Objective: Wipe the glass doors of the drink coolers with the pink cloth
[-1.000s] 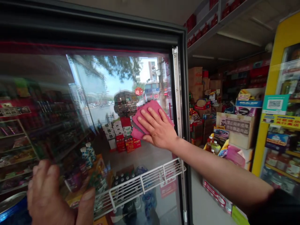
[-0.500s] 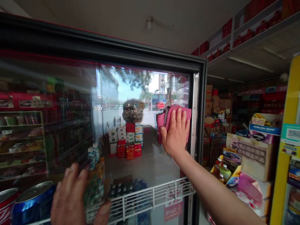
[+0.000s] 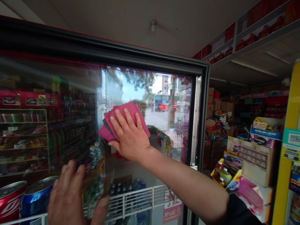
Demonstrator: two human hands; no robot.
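Flat against the glass door (image 3: pixel 164 168), my right hand (image 3: pixel 131 134) presses a pink cloth (image 3: pixel 138 109) with a dark grey underside. The fingers are spread over the cloth, and the arm reaches in from the lower right. My left hand (image 3: pixel 70 197) is raised at the lower left, fingers apart and nothing in it. It is in front of a white wire rack (image 3: pixel 138 200); whether it touches the rack or the glass I cannot tell. Left of it stand a blue can (image 3: pixel 35 200) and a red can (image 3: pixel 11 200).
A black frame (image 3: pixel 117 53) surrounds the glass, with a pale strip (image 3: pixel 195 122) down its right side. Reflections of a street and shelves show in the pane. At right are stacked cardboard boxes (image 3: pixel 252 159), bottles (image 3: pixel 221 175) and a yellow post (image 3: pixel 284 140).
My right hand has swept the pink cloth leftward across the glass, from near the right frame to about the middle of the pane. My left hand stays at the lower left.
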